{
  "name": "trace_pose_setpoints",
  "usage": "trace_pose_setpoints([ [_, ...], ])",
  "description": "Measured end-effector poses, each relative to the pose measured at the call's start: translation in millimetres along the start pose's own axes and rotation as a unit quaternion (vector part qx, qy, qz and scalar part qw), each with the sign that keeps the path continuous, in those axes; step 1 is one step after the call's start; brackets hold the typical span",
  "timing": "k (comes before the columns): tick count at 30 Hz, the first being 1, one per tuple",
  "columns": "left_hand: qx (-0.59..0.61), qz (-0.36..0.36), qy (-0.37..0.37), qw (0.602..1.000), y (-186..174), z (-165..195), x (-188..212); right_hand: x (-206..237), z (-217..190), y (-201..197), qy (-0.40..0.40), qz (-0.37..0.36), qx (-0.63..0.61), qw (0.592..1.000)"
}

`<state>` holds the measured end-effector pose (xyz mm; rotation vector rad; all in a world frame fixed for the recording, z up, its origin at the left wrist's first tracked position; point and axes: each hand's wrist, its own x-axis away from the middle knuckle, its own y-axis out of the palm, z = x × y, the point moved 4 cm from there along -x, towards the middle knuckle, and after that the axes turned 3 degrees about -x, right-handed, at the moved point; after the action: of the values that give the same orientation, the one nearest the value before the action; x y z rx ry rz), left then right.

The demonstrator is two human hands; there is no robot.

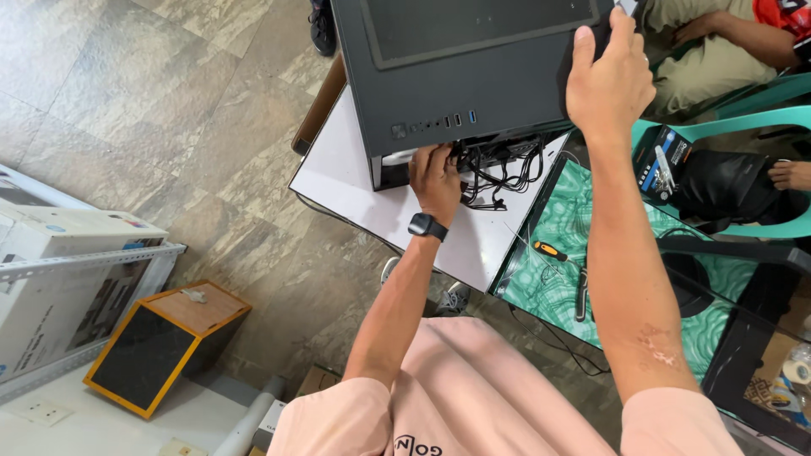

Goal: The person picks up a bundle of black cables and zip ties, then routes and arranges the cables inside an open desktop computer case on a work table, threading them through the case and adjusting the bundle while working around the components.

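A black computer case (439, 67) stands on a white board (355, 181). My right hand (606, 80) grips the case's upper right corner. My left hand (435, 177), with a black watch on the wrist, reaches in under the case's front edge among a bundle of black cables (503, 173). Whether its fingers hold a cable is hidden.
A screwdriver with an orange and black handle (551, 251) lies on a green patterned glass table (591, 279). A teal chair (735, 135) holds a dark bag and a small box. Another person sits at the top right. A black and yellow box (160, 346) and cartons on a rack stand at the left.
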<state>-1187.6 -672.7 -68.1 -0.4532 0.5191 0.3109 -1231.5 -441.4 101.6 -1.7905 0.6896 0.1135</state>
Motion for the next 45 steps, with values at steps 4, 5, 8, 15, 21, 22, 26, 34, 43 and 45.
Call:
trace_pose_setpoints([
  [4, 0.078, -0.043, -0.035, 0.995, -21.4, -2.7, 10.0, -1.7, -1.5, -2.4, -0.008, 0.006, -0.029, 1.0],
  [5, 0.077, -0.035, -0.022, 0.996, -30.0, -1.8, 15.9, -2.8, -1.9, -3.5, -0.006, 0.006, -0.041, 0.999],
  [8, 0.109, -0.039, -0.078, 0.99, -43.6, -12.7, 35.7, -3.5, -4.9, -4.5, -0.004, 0.005, -0.034, 0.999],
  [15, 0.464, 0.055, -0.51, 0.722, -9.3, -70.5, 41.0, -4.1, -10.8, -10.5, 0.024, -0.012, -0.057, 0.998],
  [21, 0.472, 0.062, -0.492, 0.729, 0.2, -75.7, 17.5, -4.5, -14.3, -11.8, 0.01, 0.009, -0.062, 0.998],
  [22, 0.457, 0.065, -0.495, 0.736, 0.6, -76.3, 17.0, -4.5, -13.0, -10.5, 0.02, 0.006, -0.06, 0.998],
  [26, 0.401, 0.062, -0.49, 0.772, 4.0, -80.2, 17.6, -4.2, -10.6, -7.0, 0.017, 0.015, -0.052, 0.998],
  [34, 0.49, 0.034, -0.47, 0.734, 16.0, -77.3, 22.2, -5.2, -10.4, -4.8, 0.017, 0.019, -0.03, 0.999],
  [43, 0.421, 0.011, -0.509, 0.751, 33.9, -76.0, 9.5, -5.2, -8.7, -1.0, 0.005, 0.022, -0.011, 1.0],
  [45, 0.391, -0.047, -0.523, 0.756, 30.5, -80.4, 13.5, -6.0, -7.7, 0.2, 0.001, 0.025, -0.02, 0.999],
])
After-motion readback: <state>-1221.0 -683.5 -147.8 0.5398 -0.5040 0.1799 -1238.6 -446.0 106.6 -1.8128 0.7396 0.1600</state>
